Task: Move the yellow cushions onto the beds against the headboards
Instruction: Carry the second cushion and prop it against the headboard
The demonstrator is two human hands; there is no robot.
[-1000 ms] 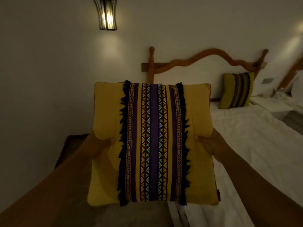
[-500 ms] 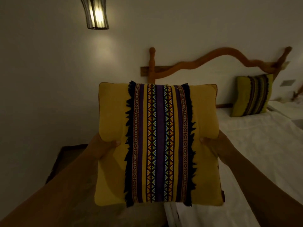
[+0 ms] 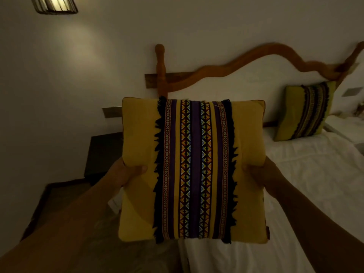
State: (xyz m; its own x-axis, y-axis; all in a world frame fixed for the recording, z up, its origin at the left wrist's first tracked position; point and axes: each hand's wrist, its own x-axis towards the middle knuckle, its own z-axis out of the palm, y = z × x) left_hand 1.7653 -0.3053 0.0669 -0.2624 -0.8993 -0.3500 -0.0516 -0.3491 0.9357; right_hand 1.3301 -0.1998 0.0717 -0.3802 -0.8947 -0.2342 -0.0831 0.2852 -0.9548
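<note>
Yellow cushion point(image 3: 193, 170) is held upright in the air, in front of the headboard's point(image 3: 226, 69) left post and short of it. Left hand point(image 3: 126, 172) and right hand point(image 3: 260, 170) clamp its side edges, thumbs dented into the front and fingers hidden behind. The grip is judged to keep it square for placing. Second cushion point(image 3: 307, 111) leans at the headboard's right end.

Both arms reach forward. The left hand point(image 3: 126, 173) and right hand point(image 3: 260, 172) grip the cushion point(image 3: 137, 134) by its sides, thumbs pressed into its front.
</note>
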